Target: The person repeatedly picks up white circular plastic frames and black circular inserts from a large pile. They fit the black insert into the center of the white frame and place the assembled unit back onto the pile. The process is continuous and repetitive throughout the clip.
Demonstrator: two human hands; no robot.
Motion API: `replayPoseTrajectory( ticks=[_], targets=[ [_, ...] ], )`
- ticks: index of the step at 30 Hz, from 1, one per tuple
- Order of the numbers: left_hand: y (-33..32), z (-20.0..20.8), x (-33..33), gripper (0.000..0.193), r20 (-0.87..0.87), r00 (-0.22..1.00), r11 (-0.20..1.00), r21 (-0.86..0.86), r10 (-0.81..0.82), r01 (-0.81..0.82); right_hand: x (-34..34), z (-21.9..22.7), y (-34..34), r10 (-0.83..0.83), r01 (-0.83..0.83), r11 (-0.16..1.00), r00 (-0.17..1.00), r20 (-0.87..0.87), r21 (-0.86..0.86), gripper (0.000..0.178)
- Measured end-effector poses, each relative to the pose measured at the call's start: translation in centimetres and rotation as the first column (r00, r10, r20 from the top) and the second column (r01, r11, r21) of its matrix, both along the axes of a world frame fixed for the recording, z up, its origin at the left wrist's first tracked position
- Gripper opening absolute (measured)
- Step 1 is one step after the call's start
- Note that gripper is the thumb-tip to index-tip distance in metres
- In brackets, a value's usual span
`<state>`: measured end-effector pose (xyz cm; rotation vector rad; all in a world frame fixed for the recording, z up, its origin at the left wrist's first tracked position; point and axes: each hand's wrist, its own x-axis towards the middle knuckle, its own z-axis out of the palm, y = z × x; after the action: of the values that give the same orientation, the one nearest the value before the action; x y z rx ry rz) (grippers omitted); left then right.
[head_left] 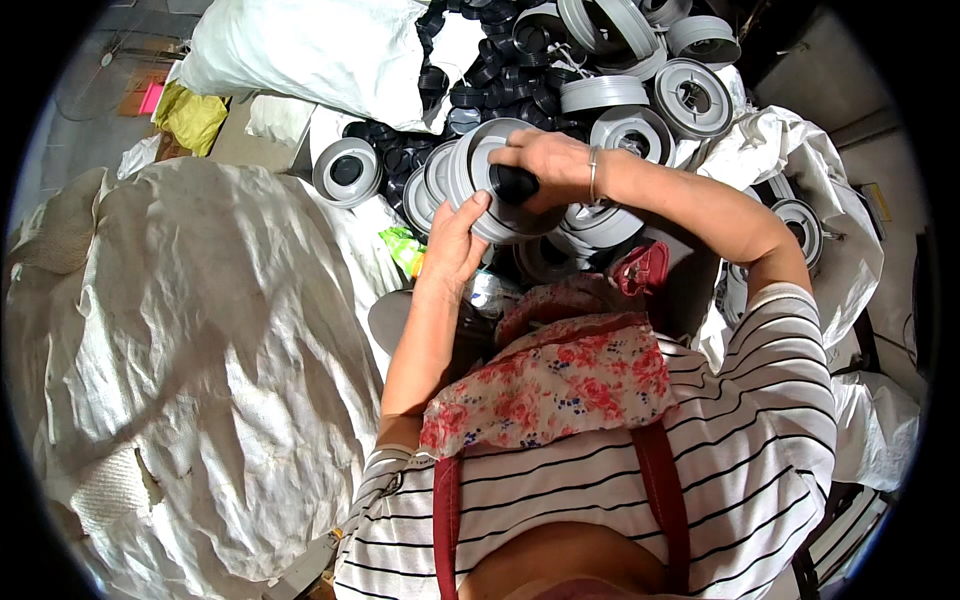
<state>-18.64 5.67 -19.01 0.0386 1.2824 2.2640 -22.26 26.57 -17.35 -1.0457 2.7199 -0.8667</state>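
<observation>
1 grey dish [472,175] is held in 2 bare hands over the near edge of a heap of plastic parts, its hollow turned upward. Its near left rim is pinched by the left hand [455,243], the thumb laid over the lip and the fingers largely hidden. Inside the hollow, a black cap [515,185] is clasped by the right hand [550,168], whose fingers are bent over it; the right thumb is hidden. A bracelet [593,175] is worn on the right wrist.

Black rings [490,72] are piled along the heap's middle, beyond the dish. At the heap's left edge, a grey cup [347,172] with a dark centre is seen. Grey hoops [605,93] are stacked at its far right, with a round grey cover [692,98] propped beside them. What carries the heap is covered from view.

The heap's far left corner is overlapped by a stuffed white sack [310,55], near which a yellow bag [192,118] is crumpled. The left side is filled by a large pale sheet [210,370]. More grey parts [797,222] are held in an open sack [845,215] at right. A floral apron [550,390] is worn over a striped shirt [745,470].
</observation>
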Motion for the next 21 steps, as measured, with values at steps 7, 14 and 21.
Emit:
replayPoseTrajectory(
  ticks=[7, 14, 21],
  targets=[
    [1.3, 0.6, 1.4, 0.044, -0.069, 0.997, 0.999, 0.012, 0.047, -0.046, 1.2, -0.9, 0.1, -0.164, 0.172, 0.97, 0.985, 0.06, -0.173, 0.07],
    [1.7, 0.1, 1.7, 0.058, -0.496, 0.868, 0.912, -0.354, 0.004, -0.206, -0.1, -3.3, -0.8, -0.019, 0.676, 0.664, 0.442, 0.897, -0.319, 0.061],
    [0.9, 0.2, 1.8, 0.057, -0.523, 0.852, 0.888, -0.392, -0.001, -0.239, 0.9, -3.5, -1.9, -0.078, 0.622, 0.634, 0.642, 0.762, -0.459, 0.07]
  ],
)
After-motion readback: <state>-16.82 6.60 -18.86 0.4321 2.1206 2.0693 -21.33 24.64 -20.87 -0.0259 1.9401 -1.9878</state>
